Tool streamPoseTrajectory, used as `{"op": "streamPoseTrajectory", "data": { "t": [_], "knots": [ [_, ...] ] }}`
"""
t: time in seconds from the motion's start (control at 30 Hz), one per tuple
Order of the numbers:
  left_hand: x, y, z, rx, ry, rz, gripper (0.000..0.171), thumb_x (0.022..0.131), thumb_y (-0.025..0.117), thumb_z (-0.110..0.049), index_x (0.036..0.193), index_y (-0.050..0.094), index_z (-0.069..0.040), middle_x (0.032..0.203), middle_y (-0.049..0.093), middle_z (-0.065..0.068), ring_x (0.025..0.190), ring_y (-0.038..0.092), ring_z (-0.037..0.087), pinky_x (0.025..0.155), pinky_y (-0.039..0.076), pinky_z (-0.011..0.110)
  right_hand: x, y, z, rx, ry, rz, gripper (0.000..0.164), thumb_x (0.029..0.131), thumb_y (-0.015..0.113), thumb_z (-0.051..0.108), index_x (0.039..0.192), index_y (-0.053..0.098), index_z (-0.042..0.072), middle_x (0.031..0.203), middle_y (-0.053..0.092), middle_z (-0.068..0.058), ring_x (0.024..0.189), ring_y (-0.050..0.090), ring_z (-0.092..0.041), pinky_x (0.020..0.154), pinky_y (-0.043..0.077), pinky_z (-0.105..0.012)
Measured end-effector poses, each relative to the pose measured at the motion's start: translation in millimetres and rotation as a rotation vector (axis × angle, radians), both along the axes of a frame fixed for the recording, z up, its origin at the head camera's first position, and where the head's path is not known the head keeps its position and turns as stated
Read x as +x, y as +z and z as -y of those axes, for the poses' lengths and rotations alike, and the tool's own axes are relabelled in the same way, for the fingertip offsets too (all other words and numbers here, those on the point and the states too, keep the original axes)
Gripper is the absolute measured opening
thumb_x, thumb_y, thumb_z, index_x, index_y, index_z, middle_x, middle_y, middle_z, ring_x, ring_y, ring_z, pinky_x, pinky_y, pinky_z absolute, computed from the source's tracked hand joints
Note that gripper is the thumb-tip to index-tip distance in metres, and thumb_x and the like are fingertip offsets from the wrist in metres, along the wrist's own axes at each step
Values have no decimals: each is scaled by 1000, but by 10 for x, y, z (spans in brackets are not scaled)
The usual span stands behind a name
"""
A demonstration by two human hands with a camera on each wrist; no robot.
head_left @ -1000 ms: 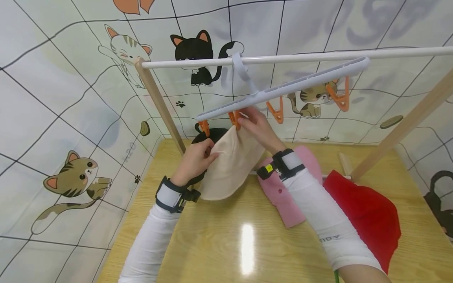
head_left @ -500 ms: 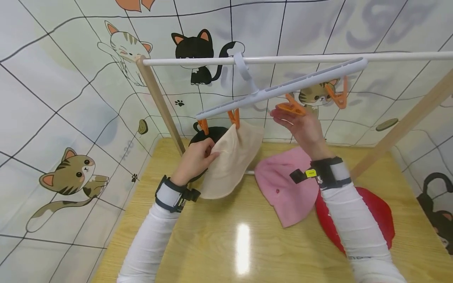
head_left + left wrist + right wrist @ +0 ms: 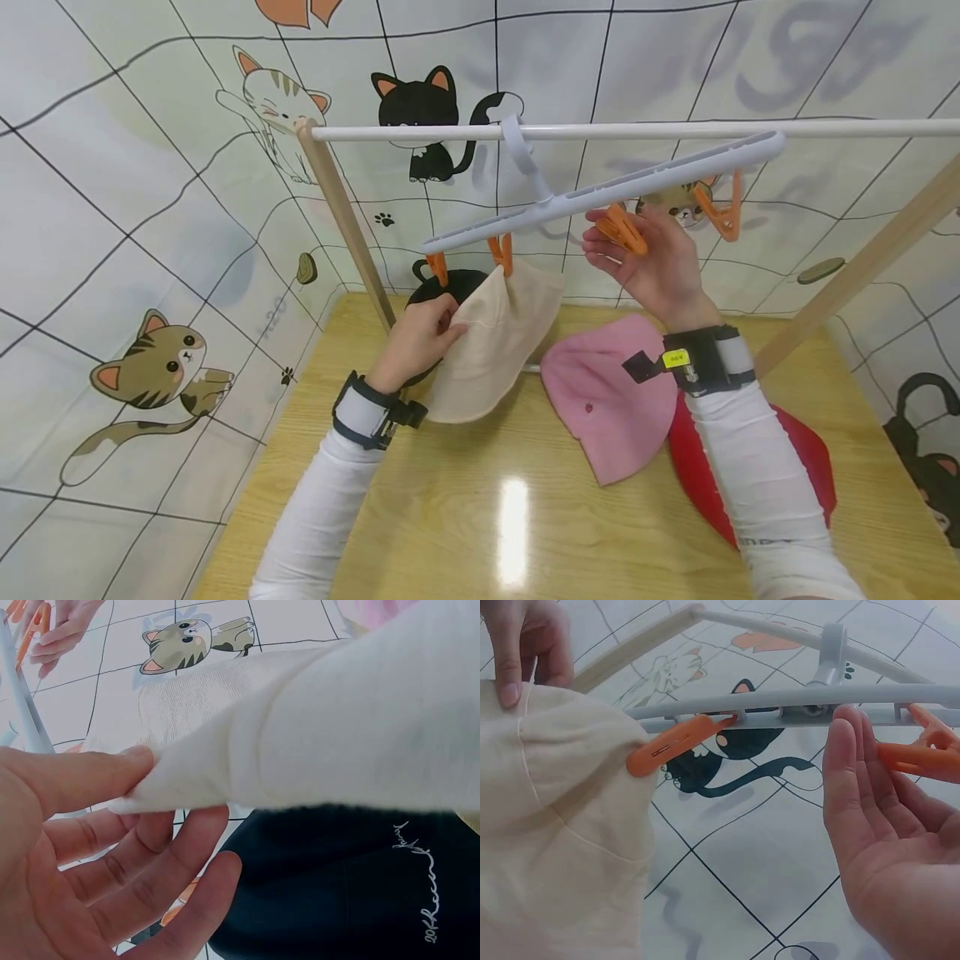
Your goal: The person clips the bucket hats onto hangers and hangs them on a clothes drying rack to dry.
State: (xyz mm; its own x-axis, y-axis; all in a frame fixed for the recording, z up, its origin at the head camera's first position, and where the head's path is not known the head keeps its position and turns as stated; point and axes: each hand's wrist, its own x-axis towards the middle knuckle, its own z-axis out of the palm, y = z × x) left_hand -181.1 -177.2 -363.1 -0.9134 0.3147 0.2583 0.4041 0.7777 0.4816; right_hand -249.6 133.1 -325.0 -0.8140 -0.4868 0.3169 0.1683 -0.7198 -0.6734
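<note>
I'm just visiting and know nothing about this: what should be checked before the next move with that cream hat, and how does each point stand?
1. Hanger hooked over the white rod: ok.
2. Cream cloth hat gripped by an orange clip: ok.
3. Left hand pinching the hat's edge: ok, thumb on top in the left wrist view.
4. Second grip on the hat from the clip at the right hand: not ok; that clip is apart from it.
5. Hat secure if the left hand lets go: cannot tell.
</note>
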Motion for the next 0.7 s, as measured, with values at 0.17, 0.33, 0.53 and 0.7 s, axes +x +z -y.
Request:
{"op": "streamPoseTrajectory", "data": {
  "t": [0.17, 0.33, 0.53, 0.7],
  "knots": [
    [0, -6, 15, 3, -8, -23, 14, 89, 70, -11, 91, 60, -2, 68, 49, 3, 60, 47, 17, 53, 36, 28, -17, 8, 36, 113, -1, -128, 34, 102, 43, 20, 118, 63, -3, 104, 66, -13, 96, 61, -27, 90, 48, -35],
    [-2, -2, 32, -4, -7, -20, 14, 89, 70, -12, 91, 61, -2, 67, 49, 3, 61, 47, 17, 53, 35, 28, -48, 60, 48, 241, 19, -225, 28, 102, 46, 14, 120, 65, 1, 104, 66, -13, 97, 59, -26, 89, 48, -34],
    [-4, 11, 45, -4, 1, -18, 13, 89, 70, -12, 91, 61, -3, 68, 52, 3, 61, 49, 17, 54, 38, 28, -169, 156, -20, 333, 138, -389, 37, 102, 38, 1, 133, 57, 6, 122, 58, -16, 113, 51, -31, 95, 45, -37],
    [19, 43, 34, 10, -2, -13, 12, 89, 70, -12, 91, 62, -3, 70, 55, 3, 61, 51, 17, 55, 40, 28, -220, 222, -53, 410, 142, -429, 42, 101, 37, -5, 136, 55, 8, 129, 52, -15, 122, 43, -32, 100, 42, -40]
  ]
}}
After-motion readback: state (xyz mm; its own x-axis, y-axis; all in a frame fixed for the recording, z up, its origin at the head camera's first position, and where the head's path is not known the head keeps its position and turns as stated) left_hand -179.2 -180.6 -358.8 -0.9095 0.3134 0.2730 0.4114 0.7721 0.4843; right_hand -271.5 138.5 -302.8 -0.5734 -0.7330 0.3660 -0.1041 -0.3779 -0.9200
